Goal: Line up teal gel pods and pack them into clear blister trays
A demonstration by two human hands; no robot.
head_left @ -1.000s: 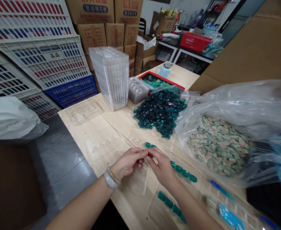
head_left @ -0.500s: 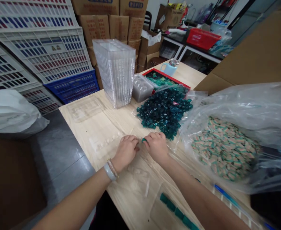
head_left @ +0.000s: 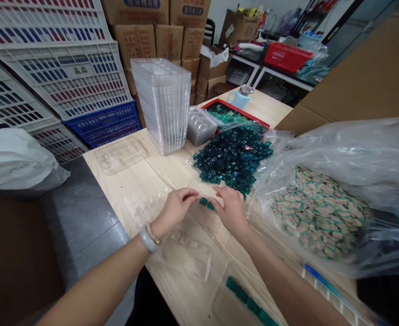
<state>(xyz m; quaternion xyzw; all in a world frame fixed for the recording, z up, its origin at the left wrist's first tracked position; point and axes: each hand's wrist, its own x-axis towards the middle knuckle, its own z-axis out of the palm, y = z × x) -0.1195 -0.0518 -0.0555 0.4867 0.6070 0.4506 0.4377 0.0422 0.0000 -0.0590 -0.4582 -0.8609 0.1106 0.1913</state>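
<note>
Two small dark-green glossy cubes (head_left: 203, 201) sit side by side between my hands, apparently in a clear plastic tray (head_left: 151, 199) on the wooden table. My left hand (head_left: 175, 209) is left of the cubes, its fingertips drawn together in a pinch; whether anything is in them I cannot make out. On the right, my right hand (head_left: 232, 209) has thumb and fingers apart, the thumb close to the nearer cube. Just beyond lies a large heap of similar green pieces (head_left: 233, 156). Nearer me, a row of green cubes (head_left: 242, 296) lies in another clear tray.
A tall stack of clear trays (head_left: 161, 108) stands at the back beside a smaller stack (head_left: 201, 126). Behind the heap are a red-rimmed tray (head_left: 260, 121) and a blue mug (head_left: 242, 97). To the right, a plastic bag (head_left: 355, 140) holds many small packets (head_left: 321, 213).
Both hands have drawn apart from each other, and the right fingers have opened. Two green cubes now show between them, where one was partly visible at my right fingertips.
</note>
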